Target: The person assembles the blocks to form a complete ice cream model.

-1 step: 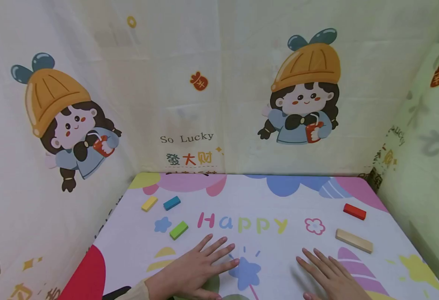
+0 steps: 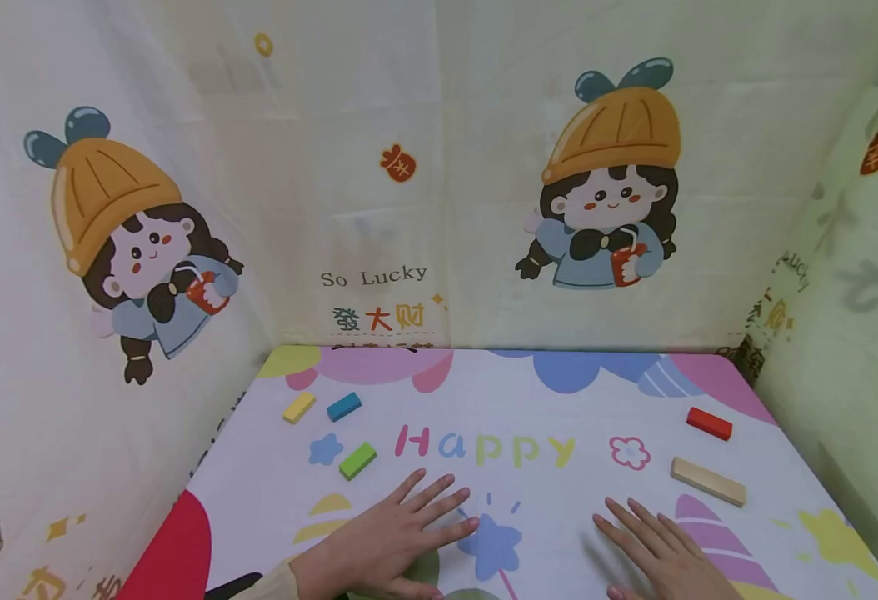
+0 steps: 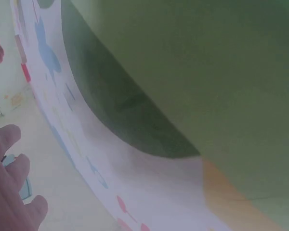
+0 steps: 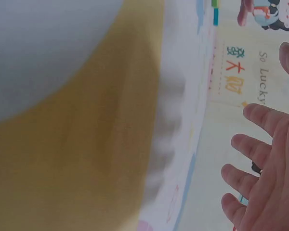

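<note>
With its fingers spread, my left hand (image 2: pixel 401 533) is over the near middle of the printed tabletop (image 2: pixel 529 492) and holds nothing. A green block (image 2: pixel 357 461) lies just beyond and left of it. Farther back on that side are a yellow block (image 2: pixel 299 408) and a blue block (image 2: pixel 344 407). My right hand (image 2: pixel 664 554) also has its fingers extended and grips nothing. Nearest to it is a longer plain wooden block (image 2: pixel 708 482), with a red block (image 2: pixel 709 423) behind that. In the right wrist view, the right hand (image 4: pixel 269 159) shows separated fingers above the surface.
Patterned cloth hangs as a back wall (image 2: pixel 476 208), with further cloth sides at left (image 2: pixel 4 333) and right (image 2: pixel 859 358). The word "Happy" is printed between the two groups of blocks. A large red printed shape (image 2: pixel 177 550) covers the near left corner.
</note>
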Action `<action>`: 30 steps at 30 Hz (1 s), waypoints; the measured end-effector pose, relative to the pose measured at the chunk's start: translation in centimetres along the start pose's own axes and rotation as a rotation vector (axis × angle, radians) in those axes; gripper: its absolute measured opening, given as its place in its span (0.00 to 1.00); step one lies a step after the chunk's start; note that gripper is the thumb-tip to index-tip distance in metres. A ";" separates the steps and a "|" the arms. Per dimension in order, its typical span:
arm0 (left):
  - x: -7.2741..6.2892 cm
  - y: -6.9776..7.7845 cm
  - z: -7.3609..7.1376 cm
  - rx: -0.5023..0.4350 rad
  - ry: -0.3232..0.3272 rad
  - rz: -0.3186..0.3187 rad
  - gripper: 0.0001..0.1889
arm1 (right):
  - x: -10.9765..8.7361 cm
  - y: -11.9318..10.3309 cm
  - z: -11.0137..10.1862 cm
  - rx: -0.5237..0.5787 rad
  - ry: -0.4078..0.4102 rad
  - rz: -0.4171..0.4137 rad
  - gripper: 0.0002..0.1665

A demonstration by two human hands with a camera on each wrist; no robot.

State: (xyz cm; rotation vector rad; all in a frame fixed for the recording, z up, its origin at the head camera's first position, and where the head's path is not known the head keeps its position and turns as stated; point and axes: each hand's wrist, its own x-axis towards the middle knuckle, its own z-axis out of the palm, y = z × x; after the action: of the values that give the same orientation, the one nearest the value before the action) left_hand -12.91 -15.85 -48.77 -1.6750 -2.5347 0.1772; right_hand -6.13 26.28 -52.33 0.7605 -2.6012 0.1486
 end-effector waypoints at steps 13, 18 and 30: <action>-1.8 -2.8 -0.9 -0.035 -0.055 -0.185 0.37 | 0.9 6.1 -2.2 0.118 -0.097 0.252 0.31; -2.9 -4.9 -0.7 -0.059 -0.072 -0.414 0.28 | 1.6 11.0 -2.2 0.093 -0.209 0.344 0.26; -6.1 -7.7 1.1 -0.301 0.062 -0.883 0.17 | 2.0 14.8 -1.8 0.217 -0.402 0.482 0.22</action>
State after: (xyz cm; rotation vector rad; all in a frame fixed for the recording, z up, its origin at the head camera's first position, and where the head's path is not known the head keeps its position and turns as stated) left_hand -17.64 -24.51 -48.85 -0.4538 -3.0630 -0.3300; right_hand -14.87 38.17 -49.57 0.2245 -3.1517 0.4682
